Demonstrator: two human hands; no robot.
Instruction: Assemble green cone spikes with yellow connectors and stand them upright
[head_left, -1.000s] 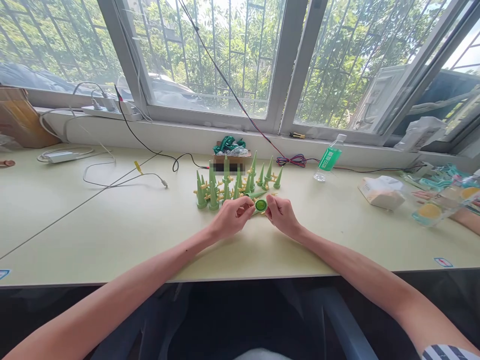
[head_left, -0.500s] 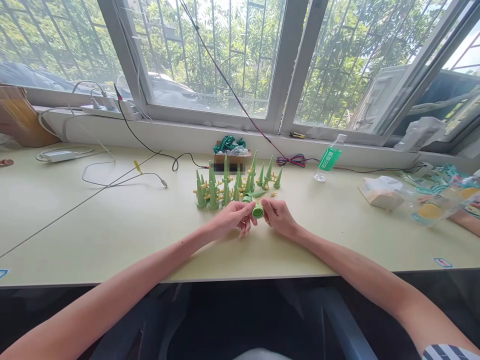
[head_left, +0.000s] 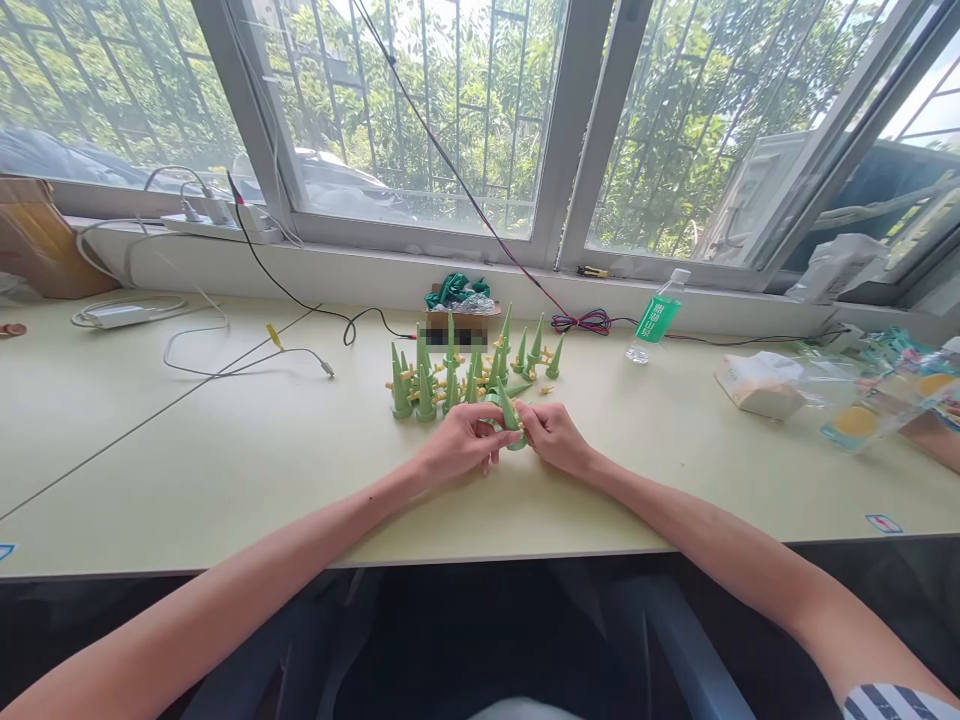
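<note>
Between my hands, just above the table, is a green plant watering spike (head_left: 508, 408), its pointed tip up and slightly tilted. My left hand (head_left: 466, 436) is closed on it from the left, thumb against its wide base. From the right, my right hand (head_left: 553, 432) pinches its side, where a bit of yellow shows; the fingers hide most of that yellow part. Just beyond my hands stand several more green spikes (head_left: 425, 395) with small yellow valves on their sides. One spike (head_left: 519, 388) lies on its side, and a small yellow valve (head_left: 547, 391) rests loose on the table.
Behind the spikes sits a small cardboard box (head_left: 480, 328) with green plastic. A bottle (head_left: 654, 322) stands right of it, near coiled wire (head_left: 589, 321). Farther right are a tissue pack (head_left: 761, 384), plastic packaging (head_left: 855, 425) and another person's arm (head_left: 930, 438). White cables (head_left: 225, 370) lie left.
The spike in my hands has turned from its open round end facing me to its tip pointing up. My left fingers have shifted around its base; my right hand stays at its side.
</note>
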